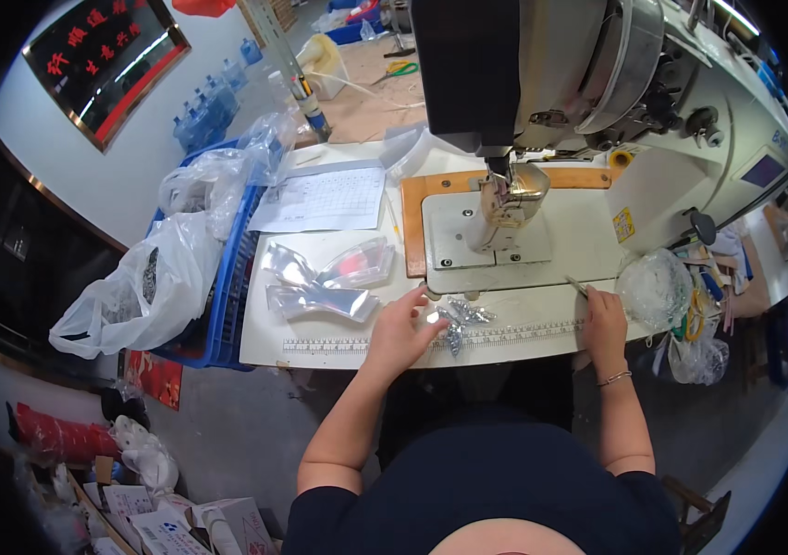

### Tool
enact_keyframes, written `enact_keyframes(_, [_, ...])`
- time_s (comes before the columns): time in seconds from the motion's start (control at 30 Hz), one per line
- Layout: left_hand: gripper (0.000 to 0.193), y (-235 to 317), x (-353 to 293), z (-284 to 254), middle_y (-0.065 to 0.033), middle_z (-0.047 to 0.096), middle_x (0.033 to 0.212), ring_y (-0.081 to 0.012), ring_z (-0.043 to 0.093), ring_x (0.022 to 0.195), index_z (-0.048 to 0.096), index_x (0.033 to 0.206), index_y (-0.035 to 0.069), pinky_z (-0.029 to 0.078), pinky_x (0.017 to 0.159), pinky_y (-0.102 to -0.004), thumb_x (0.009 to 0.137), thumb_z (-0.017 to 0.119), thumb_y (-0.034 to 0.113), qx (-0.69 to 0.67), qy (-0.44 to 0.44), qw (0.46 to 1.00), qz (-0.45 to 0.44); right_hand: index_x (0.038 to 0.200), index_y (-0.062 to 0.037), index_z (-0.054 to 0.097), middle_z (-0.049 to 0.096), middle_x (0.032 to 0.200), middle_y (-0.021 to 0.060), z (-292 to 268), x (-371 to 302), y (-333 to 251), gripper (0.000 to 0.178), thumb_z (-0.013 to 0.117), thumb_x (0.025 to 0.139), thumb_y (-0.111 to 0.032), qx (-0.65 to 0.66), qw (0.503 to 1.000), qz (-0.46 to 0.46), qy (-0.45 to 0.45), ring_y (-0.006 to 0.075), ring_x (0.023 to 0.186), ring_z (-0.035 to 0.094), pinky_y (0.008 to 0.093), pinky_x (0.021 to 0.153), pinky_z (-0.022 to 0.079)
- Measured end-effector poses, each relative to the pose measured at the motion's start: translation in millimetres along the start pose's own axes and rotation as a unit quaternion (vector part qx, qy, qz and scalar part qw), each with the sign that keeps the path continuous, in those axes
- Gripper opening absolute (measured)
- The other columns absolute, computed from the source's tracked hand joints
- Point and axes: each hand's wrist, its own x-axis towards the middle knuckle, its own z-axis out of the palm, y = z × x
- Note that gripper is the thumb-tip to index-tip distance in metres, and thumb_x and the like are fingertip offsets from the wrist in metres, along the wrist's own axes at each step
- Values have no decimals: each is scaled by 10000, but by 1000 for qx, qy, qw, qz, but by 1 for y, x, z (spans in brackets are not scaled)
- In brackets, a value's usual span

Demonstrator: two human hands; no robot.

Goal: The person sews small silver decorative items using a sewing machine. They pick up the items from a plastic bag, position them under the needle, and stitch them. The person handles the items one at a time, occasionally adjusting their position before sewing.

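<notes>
A small silvery, glittery bow-shaped piece [455, 324] lies near the front edge of the white sewing table, partly over the printed ruler strip [533, 334]. Beside it on the left is my left hand [400, 328], its thumb and fingers apart and the thumb tip close to the piece; contact is hard to make out. My right hand [606, 324] rests at the table's front right, closed on a thin metal tool [576, 286]. Only the tip of that tool shows, so its kind is unclear. Shiny clear-and-silver bow-shaped pieces [325, 301] lie further left.
A sewing machine [507, 208] stands over its metal plate, straight ahead. Behind the bows lies a printed paper sheet [320, 199]. A blue crate [225, 305] with plastic bags [158, 277] adjoins the table's left side. Plastic bags and scissors [695, 314] crowd the right edge.
</notes>
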Motion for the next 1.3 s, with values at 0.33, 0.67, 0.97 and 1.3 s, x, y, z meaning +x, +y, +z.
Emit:
enact_keyframes(0.33, [709, 17, 21, -14, -63, 585, 954, -93, 569, 845, 436, 1296, 0, 493, 750, -215, 667, 761, -32, -144, -166, 972, -78, 1178, -79, 575, 502, 951, 96, 3, 9, -104, 389, 650, 796, -101, 312, 949, -30, -30, 217, 720, 545, 306, 617, 465])
enact_keyframes(0.67, [666, 2, 19, -8, -86, 608, 1030, -116, 573, 929, 444, 1296, -20, 491, 807, -243, 690, 714, -78, -365, -267, 889, -76, 1056, -83, 647, 553, 867, 85, 3, -3, -116, 368, 745, 703, -118, 295, 946, -134, -6, 207, 661, 551, 308, 566, 459])
enact_keyframes(0.97, [629, 6, 17, -10, -104, 614, 1032, -134, 586, 949, 461, 1281, -16, 505, 827, -259, 702, 691, -107, -373, -276, 884, -59, 985, -83, 658, 569, 861, 71, 8, 4, -127, 309, 751, 692, -116, 295, 942, -154, 42, 213, 647, 559, 312, 566, 465])
enact_keyframes(1.3, [661, 4, 15, -12, -122, 612, 1040, -149, 594, 947, 429, 1303, -17, 515, 822, -274, 702, 691, -99, -415, -262, 866, -100, 981, -78, 657, 555, 838, 68, -6, -1, -126, 299, 749, 698, -99, 304, 946, -111, 7, 199, 640, 556, 299, 539, 459])
